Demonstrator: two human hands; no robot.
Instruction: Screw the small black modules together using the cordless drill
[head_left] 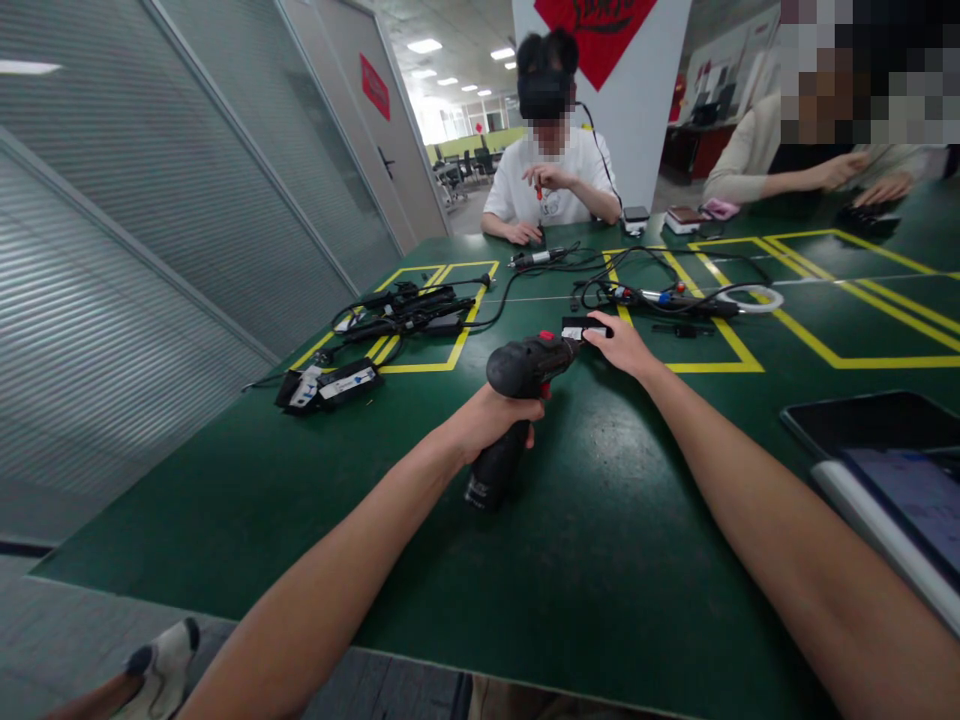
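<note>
My left hand [495,420] is wrapped round the grip of a black cordless drill [525,365] with red buttons. The drill points forward and to the right, and its tip meets or nearly meets a small black box with a white label [576,328]. My right hand [619,340] grips the right end of that box and holds it at the green table [600,560]. Whether the bit touches the box I cannot tell, as the drill's nose covers the spot.
Black power adapters and cables [409,315] lie heaped at the left, with labelled black boxes [349,385] nearer me. Corded electric screwdrivers [667,300] lie beyond my right hand. A tablet [900,500] rests at the right edge. Two people sit across the table, one wearing a headset [544,94].
</note>
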